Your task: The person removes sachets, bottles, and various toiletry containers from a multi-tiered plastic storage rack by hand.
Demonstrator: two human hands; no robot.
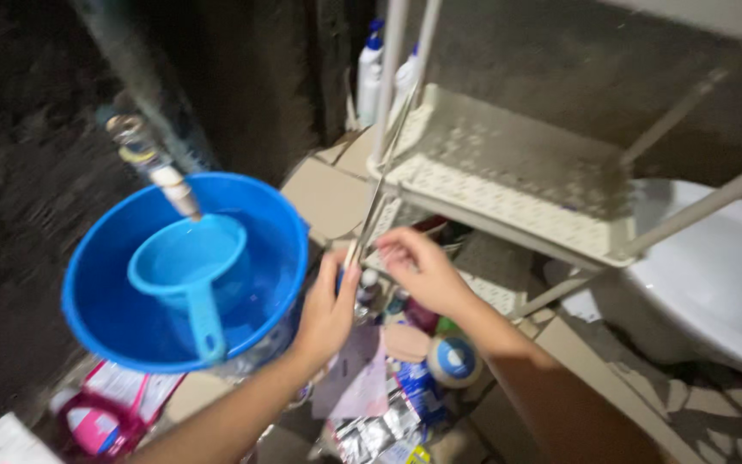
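Far left: blue bucket [184,271] under the tap [152,163], scoop [189,266] inside, water in it. Could spill if bumped by the left hand [328,309], fingers curled round a thin rod [369,215] beside the rim. Right hand [422,271] pinching something small, cannot tell what, at the white shelf [508,185] front edge. Could tip the shelf onto bottles [388,296] below.

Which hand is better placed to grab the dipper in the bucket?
Probably left. The left hand sits right beside the bucket holding the dipper; the right hand is farther off, at the rack.
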